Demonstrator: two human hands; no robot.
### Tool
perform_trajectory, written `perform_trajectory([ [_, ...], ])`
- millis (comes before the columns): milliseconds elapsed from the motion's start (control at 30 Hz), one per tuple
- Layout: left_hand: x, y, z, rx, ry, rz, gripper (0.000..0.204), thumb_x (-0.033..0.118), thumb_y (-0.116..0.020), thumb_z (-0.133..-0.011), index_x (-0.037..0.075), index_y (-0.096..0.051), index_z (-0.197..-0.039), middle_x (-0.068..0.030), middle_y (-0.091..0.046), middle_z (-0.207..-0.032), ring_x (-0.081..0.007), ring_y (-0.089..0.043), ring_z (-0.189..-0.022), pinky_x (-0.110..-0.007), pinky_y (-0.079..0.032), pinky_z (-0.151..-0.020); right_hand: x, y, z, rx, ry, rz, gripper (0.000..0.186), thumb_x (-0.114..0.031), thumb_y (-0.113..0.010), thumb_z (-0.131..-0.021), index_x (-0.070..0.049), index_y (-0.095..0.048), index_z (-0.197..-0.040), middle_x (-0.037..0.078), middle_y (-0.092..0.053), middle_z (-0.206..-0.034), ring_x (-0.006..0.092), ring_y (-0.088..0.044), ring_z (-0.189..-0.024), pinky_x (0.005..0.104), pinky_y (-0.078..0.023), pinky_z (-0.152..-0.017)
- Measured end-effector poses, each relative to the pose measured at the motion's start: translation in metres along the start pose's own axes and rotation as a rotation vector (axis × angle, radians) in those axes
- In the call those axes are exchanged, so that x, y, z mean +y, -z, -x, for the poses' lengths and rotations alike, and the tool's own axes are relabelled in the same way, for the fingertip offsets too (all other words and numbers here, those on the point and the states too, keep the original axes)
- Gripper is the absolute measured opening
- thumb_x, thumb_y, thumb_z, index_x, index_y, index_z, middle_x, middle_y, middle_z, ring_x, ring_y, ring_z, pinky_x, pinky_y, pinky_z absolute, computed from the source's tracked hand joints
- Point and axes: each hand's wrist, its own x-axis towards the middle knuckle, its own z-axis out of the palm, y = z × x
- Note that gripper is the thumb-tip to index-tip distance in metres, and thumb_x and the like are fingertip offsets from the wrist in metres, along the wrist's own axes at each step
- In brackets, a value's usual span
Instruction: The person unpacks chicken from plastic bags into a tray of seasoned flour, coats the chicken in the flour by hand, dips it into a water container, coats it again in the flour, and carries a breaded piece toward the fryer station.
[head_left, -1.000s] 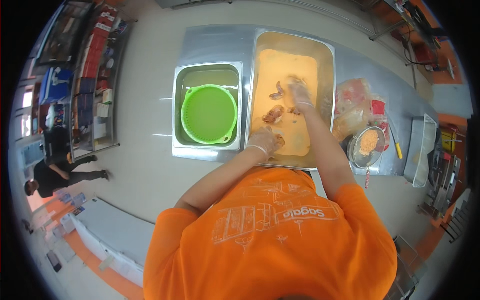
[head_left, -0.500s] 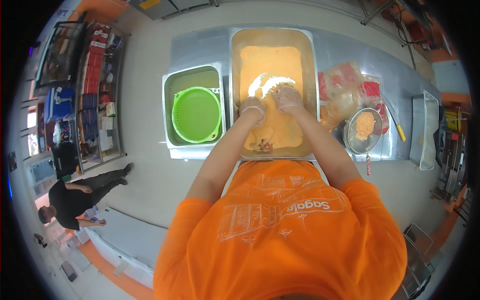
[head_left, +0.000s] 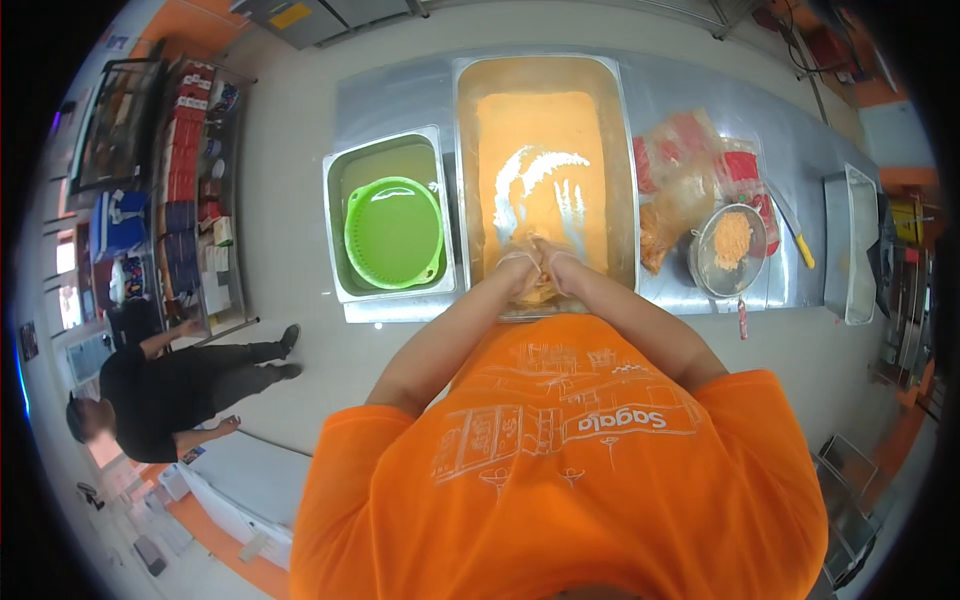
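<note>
A deep steel tray holds orange breading flour with pale drag marks through it. At the tray's near end my left hand and my right hand are pressed together over a heap of flour-coated pieces. Both hands wear thin gloves and are dusted with flour. The fingers curl around the pieces, which are mostly hidden under them.
Left of the tray, a smaller steel pan of liquid holds a green colander. To the right lie plastic bags, a round sieve of orange crumbs and a flat steel tray. A person in black stands by shelves at left.
My hands have pulled back from the middle of the flour to the tray's near end and come together, leaving pale drag marks in the flour.
</note>
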Motion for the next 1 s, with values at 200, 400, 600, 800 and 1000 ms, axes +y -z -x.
perform_trajectory([
  [200,0.078,-0.044,0.051,0.439,-0.446,-0.580,0.033,0.012,-0.059,-0.095,-0.002,-0.054,-0.125,-0.0207,-0.066,-0.111,-0.0332,-0.065,-0.102,-0.040,-0.051,-0.088,-0.047,0.021,0.013,0.255,0.112,0.253,0.049,-0.050,-0.063,-0.092,-0.002,-0.066,-0.101,0.016,-0.066,-0.085,0.0283,-0.064,-0.070,0.0404,-0.052,-0.062],
  [400,0.084,-0.028,0.092,0.398,-0.376,-1.405,0.035,0.014,-0.057,-0.092,-0.003,-0.057,-0.122,-0.0293,-0.063,-0.119,-0.0412,-0.062,-0.112,-0.045,-0.049,-0.096,-0.076,-0.015,0.058,0.376,0.500,1.244,0.057,-0.046,-0.061,-0.091,0.007,-0.061,-0.112,0.032,-0.064,-0.114,0.0415,-0.064,-0.105,0.0458,-0.049,-0.092],
  [600,0.108,-0.035,0.128,0.036,-0.242,-1.621,0.035,0.028,-0.054,-0.095,0.000,-0.065,-0.112,-0.0256,-0.066,-0.113,-0.0393,-0.064,-0.109,-0.046,-0.050,-0.093,-0.087,0.001,0.022,0.384,0.666,1.365,0.056,-0.047,-0.048,-0.097,0.006,-0.064,-0.109,0.032,-0.063,-0.113,0.0440,-0.060,-0.109,0.0467,-0.045,-0.099],
  [800,0.124,-0.039,0.085,0.487,-0.407,-1.431,0.037,0.031,-0.056,-0.094,0.001,-0.066,-0.114,-0.0233,-0.066,-0.119,-0.0381,-0.063,-0.112,-0.045,-0.050,-0.095,-0.027,-0.012,0.032,-0.082,0.362,1.338,0.055,-0.048,-0.040,-0.102,-0.001,-0.057,-0.126,0.028,-0.061,-0.124,0.0430,-0.058,-0.116,0.0460,-0.043,-0.102],
  [1000,0.102,-0.024,0.033,-0.065,-0.110,-1.978,0.037,0.022,-0.058,-0.090,0.002,-0.067,-0.120,-0.0194,-0.062,-0.131,-0.0347,-0.062,-0.119,-0.043,-0.051,-0.098,-0.049,0.047,0.050,0.150,0.400,1.465,0.059,-0.050,-0.034,-0.104,-0.001,-0.055,-0.129,0.026,-0.063,-0.121,0.0429,-0.058,-0.115,0.0462,-0.045,-0.100],
])
